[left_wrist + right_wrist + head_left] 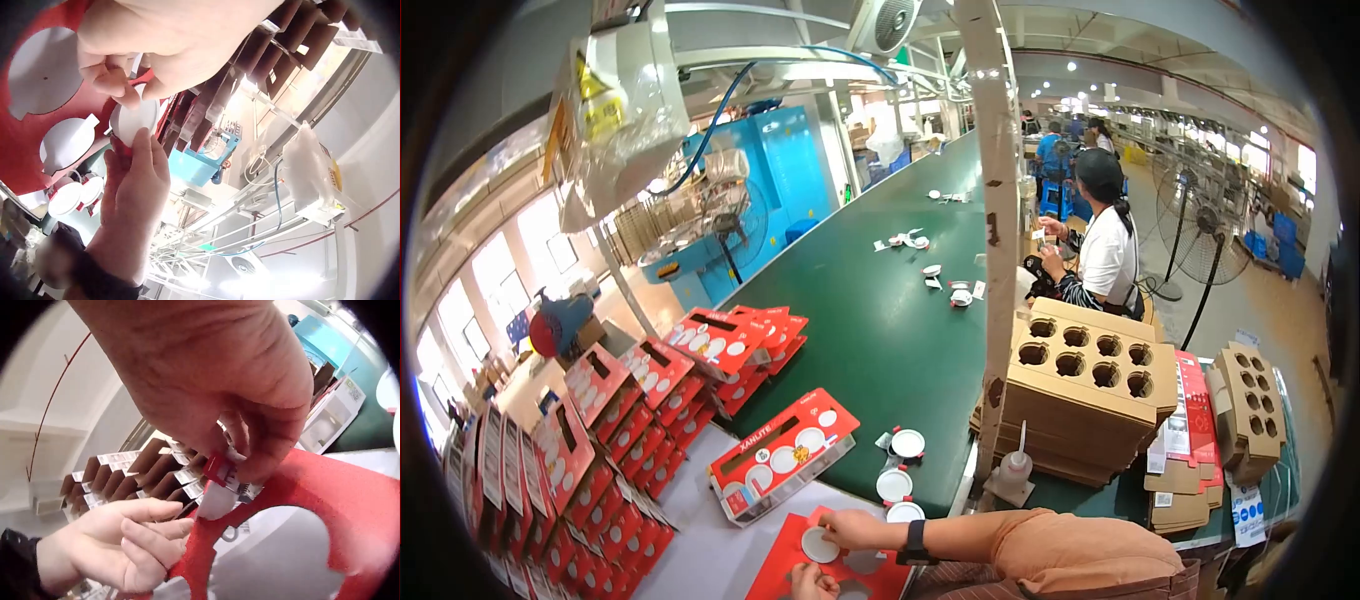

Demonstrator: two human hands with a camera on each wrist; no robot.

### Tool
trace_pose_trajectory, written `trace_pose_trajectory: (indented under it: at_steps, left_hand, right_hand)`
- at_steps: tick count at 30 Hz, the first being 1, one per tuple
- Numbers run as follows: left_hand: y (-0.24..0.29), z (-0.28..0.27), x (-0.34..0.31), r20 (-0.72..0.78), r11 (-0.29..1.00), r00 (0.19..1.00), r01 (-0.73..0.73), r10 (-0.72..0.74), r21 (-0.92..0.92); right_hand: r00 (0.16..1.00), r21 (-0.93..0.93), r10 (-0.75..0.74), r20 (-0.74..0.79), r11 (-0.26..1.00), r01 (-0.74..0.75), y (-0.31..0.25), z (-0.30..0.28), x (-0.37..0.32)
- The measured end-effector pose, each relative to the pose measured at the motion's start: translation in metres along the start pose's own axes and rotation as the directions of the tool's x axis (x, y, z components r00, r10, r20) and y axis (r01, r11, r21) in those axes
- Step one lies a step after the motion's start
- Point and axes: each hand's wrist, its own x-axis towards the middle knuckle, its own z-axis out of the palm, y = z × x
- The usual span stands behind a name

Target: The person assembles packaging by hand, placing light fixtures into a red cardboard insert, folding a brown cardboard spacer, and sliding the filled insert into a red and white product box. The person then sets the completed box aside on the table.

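My right hand (pixel 852 530), a dark watch on its wrist, pinches a round white downlight (pixel 136 120) by its edge. The right wrist view shows the lamp's red spring-clip part (pixel 215 469) under those fingers. Below lies a red cardboard sheet (pixel 772 572) with large round cutouts. My left hand (pixel 812 582) is beside the lamp, fingers loosely bent, fingertips at the lamp's rim and the sheet's edge. Ahead of the hands stands a red-and-white XANLITE box (pixel 785 450) with round lamp faces. More white downlights (pixel 908 443) lie on the green belt to the right.
Stacked red cartons (pixel 590 450) fill the left side. A green conveyor belt (pixel 850 300) runs away ahead, with several lamps on it. On the right, brown cardboard inserts (pixel 1090 400) are piled beside a white post (pixel 992 250). A person (pixel 1105 240) sits beyond them.
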Motion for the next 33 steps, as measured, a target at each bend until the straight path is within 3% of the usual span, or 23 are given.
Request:
trace_pose_trajectory:
  at_steps: [2, 4, 5, 6, 9, 11, 12, 14, 16, 19, 21, 25, 27, 28, 29, 30, 31, 32, 33]
  left_hand:
    - [-0.028, -0.040, 0.041, 0.062, 0.997, 0.997, -0.045, 0.041, 0.062]
    - [-0.044, -0.060, 0.061, 0.123, 0.990, 0.989, -0.091, 0.077, 0.111]
    - [-0.046, -0.064, 0.064, 0.027, 0.995, 0.999, -0.033, 0.030, 0.099]
    - [-0.048, -0.066, 0.067, -0.071, 0.996, 0.997, 0.025, -0.019, 0.083]
    - [0.004, 0.012, -0.022, -0.077, 0.994, 0.997, 0.009, -0.001, 0.109]
    - [0.012, 0.025, -0.038, -0.055, 0.990, 0.998, -0.009, 0.017, 0.139]
    - [0.001, 0.011, -0.022, -0.079, 0.986, 0.995, -0.055, 0.067, 0.155]
    - [-0.025, -0.027, 0.013, -0.107, 0.980, 0.988, -0.095, 0.115, 0.174]
    - [-0.036, -0.048, 0.034, 0.005, 0.814, 0.925, -0.336, 0.379, 0.473]
    - [-0.032, -0.037, 0.021, 0.000, 0.774, 0.894, -0.389, 0.449, 0.500]
    - [-0.031, -0.038, 0.021, -0.030, 0.772, 0.893, -0.372, 0.450, 0.516]
    - [-0.019, -0.030, 0.011, -0.081, 0.773, 0.899, -0.321, 0.431, 0.547]
    - [-0.031, -0.053, 0.031, 0.116, 0.602, 0.814, -0.508, 0.569, 0.617]
    - [-0.017, -0.031, 0.016, -0.128, 0.822, 0.930, -0.234, 0.345, 0.519]
    - [-0.011, -0.007, -0.001, -0.139, 0.854, 0.924, -0.261, 0.356, 0.450]
    - [-0.016, -0.018, 0.005, -0.087, 0.841, 0.919, -0.310, 0.385, 0.444]
    - [-0.011, -0.011, -0.006, -0.065, 0.868, 0.928, -0.318, 0.368, 0.382]
    - [-0.011, -0.007, -0.006, -0.049, 0.866, 0.915, -0.359, 0.400, 0.349]
    - [-0.007, -0.010, -0.012, -0.068, 0.841, 0.927, -0.302, 0.370, 0.449]
  right_hand:
    - [0.999, -0.003, -0.026, -0.034, 1.000, 0.026, -0.004, -0.005, -0.010]
    - [0.997, 0.026, -0.053, 0.060, 0.998, 0.051, -0.009, -0.012, -0.019]
    - [0.988, -0.150, -0.148, 0.055, 0.976, 0.154, -0.002, -0.010, -0.015]
    - [0.988, -0.152, -0.147, 0.051, 0.976, 0.153, 0.002, -0.011, -0.015]
    - [0.990, -0.161, -0.133, 0.052, 0.977, 0.140, 0.010, -0.012, -0.016]
    - [0.996, 0.242, -0.086, -0.039, 0.966, 0.093, 0.019, -0.009, -0.016]
    - [0.995, 0.243, -0.086, -0.039, 0.966, 0.093, 0.024, -0.009, -0.014]
    - [0.982, 0.574, 0.011, 0.189, 0.810, -0.119, 0.028, -0.010, -0.013]
    - [0.986, 0.516, 0.039, 0.163, 0.848, -0.119, 0.020, -0.016, -0.019]
    - [0.975, 0.484, 0.027, 0.219, 0.865, -0.133, 0.011, -0.021, -0.026]
    - [1.000, 0.367, 0.005, 0.029, 0.930, -0.015, 0.005, -0.021, -0.029]
    - [1.000, 0.361, -0.030, -0.005, 0.932, 0.029, 0.001, -0.025, -0.031]
    - [0.998, 0.327, 0.047, 0.038, 0.943, -0.057, -0.001, -0.030, -0.033]
    - [0.998, 0.383, 0.007, -0.069, 0.924, 0.020, -0.006, -0.026, -0.037]
    - [0.997, 0.378, 0.052, -0.052, 0.925, -0.028, -0.004, -0.022, -0.041]
    - [0.996, 0.325, 0.054, -0.066, 0.945, -0.030, -0.004, -0.021, -0.041]
    - [0.986, 0.376, 0.018, -0.164, 0.925, 0.046, -0.017, -0.026, -0.051]
    - [0.995, 0.443, 0.096, -0.022, 0.893, -0.076, -0.015, -0.026, -0.048]
    - [0.996, 0.312, 0.012, -0.084, 0.950, 0.015, -0.014, -0.035, -0.054]
